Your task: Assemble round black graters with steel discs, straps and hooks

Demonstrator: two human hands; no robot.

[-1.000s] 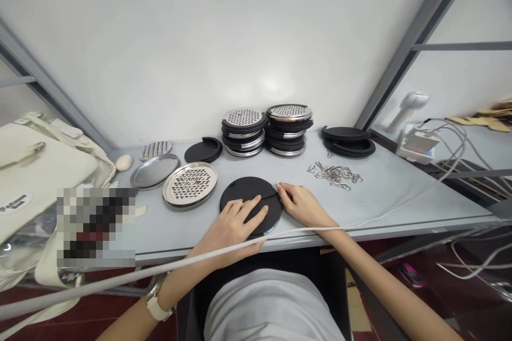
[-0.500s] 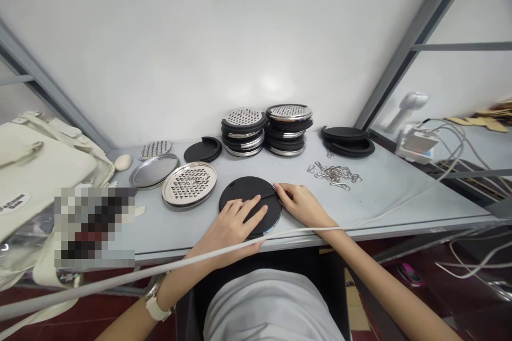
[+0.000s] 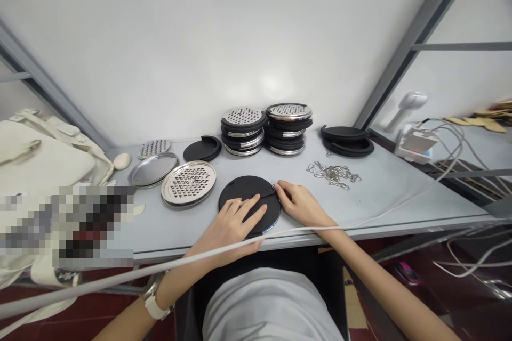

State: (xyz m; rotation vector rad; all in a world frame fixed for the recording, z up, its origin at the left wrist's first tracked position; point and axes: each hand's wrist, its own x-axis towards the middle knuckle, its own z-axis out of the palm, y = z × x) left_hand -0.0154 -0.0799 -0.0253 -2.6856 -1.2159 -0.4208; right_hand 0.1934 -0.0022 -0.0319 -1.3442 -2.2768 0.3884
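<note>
One left hand [image 3: 232, 221] rests spread on the black disc [image 3: 240, 187] near the front of the tabletop [image 3: 388, 192]; right hand [image 3: 298, 203], apart, works fingertips at the rim (pinching something? can't tell). Disc could skid if sideways force there beats the left's hold.

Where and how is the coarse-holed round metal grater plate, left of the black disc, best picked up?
The grater plate is probably best pinched by its smooth rim at the near edge, coming from the front: nothing crowds that edge, while its left side overlaps the plain metal disc in view, and holes fill its middle.
</note>
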